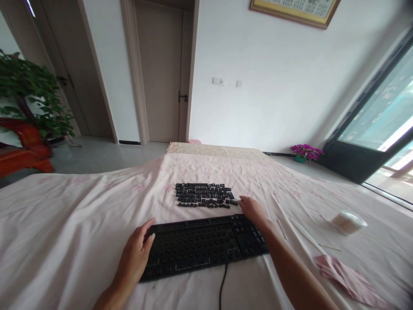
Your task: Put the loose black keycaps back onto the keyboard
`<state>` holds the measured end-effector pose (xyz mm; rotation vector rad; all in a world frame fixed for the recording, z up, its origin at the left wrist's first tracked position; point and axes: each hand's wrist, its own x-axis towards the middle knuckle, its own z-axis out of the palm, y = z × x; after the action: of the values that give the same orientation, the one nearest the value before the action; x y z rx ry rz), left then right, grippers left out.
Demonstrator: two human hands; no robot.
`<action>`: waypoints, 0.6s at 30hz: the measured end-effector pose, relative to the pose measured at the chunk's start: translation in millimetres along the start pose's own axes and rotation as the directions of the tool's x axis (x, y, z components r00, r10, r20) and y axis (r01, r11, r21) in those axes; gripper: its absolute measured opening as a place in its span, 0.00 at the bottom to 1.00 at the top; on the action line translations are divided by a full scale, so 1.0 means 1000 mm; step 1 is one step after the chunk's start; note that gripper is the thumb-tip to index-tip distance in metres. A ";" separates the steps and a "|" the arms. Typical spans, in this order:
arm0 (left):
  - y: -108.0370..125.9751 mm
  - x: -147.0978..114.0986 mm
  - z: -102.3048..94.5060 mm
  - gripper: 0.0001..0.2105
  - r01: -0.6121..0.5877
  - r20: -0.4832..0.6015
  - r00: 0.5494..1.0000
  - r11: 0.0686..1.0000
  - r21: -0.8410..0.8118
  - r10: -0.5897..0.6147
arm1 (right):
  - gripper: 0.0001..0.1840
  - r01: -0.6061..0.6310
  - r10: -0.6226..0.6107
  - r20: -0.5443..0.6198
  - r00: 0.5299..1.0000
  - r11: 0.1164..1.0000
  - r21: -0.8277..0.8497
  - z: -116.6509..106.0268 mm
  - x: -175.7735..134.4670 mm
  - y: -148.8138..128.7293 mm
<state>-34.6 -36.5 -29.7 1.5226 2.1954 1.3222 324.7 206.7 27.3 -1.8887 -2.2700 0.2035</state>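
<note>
A black keyboard (196,245) lies slightly tilted across the cloth, with most of its main key area stripped of caps; keys remain at its right end. My left hand (138,247) grips its left edge, thumb on top. Beyond the keyboard, several loose black keycaps (200,193) lie in rough rows. At the right end of these rows, my right hand (253,211) has its fingertips closed at a wider keycap (234,202). My right forearm passes over the keyboard's right end. A black cable (223,284) runs from its near edge.
A pale pink floral cloth (80,224) covers the surface. To the right are a clear round tub of cotton swabs (349,221), loose swabs (282,229) and a white-handled tool with pink fabric (345,275). Doors, a plant and a wall stand beyond.
</note>
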 end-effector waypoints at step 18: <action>0.013 0.023 -0.006 0.17 0.126 0.084 0.990 0.970 -0.210 -0.110 | 0.14 0.456 -0.445 -0.140 0.884 0.888 0.055 -0.007 -0.052 -0.130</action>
<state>-39.9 -19.6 -9.4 1.3188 1.9915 1.3924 210.7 131.4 59.9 -1.2418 -2.4873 0.1106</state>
